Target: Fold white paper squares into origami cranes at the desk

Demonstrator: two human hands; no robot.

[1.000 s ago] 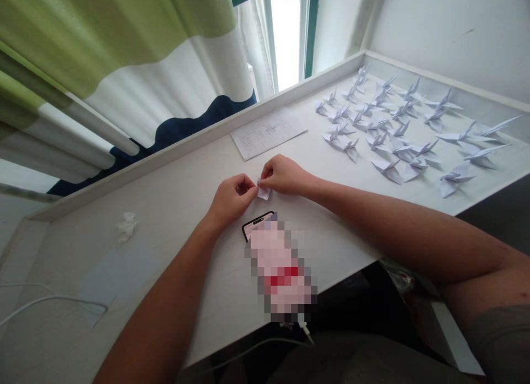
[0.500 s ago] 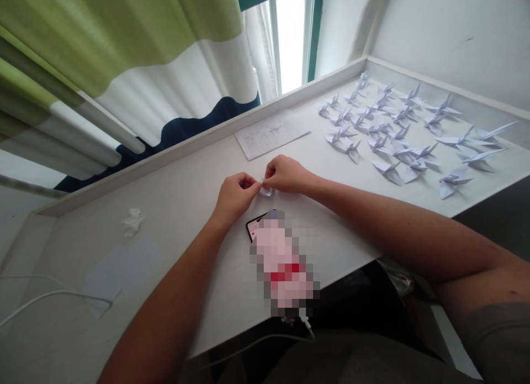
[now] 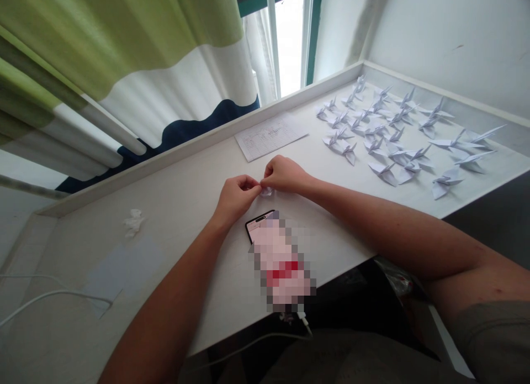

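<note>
Between my two hands is a small piece of folded white paper (image 3: 267, 192), low over the white table and partly hidden by my fingers. My left hand (image 3: 237, 198) pinches it from the left, thumb and forefinger pressed together. From the right, my right hand (image 3: 285, 173) grips it in a pinch, its fingertips touching those of the left. Just below the hands lies a phone (image 3: 261, 221), its screen mostly blurred out. Several folded white paper cranes (image 3: 383, 171) stand grouped at the right side of the table.
A printed sheet (image 3: 271, 136) lies behind my hands by the raised table edge (image 3: 199, 136). Crumpled tissue (image 3: 133, 222) and blank paper (image 3: 124, 265) are at the left, near a white cable (image 3: 62, 293). A curtain (image 3: 174, 58) hangs beyond the table.
Both hands keep their pinch on the folded paper, with only a slight shift of the fingers. The view has moved a little, and the phone's screen looks different.
</note>
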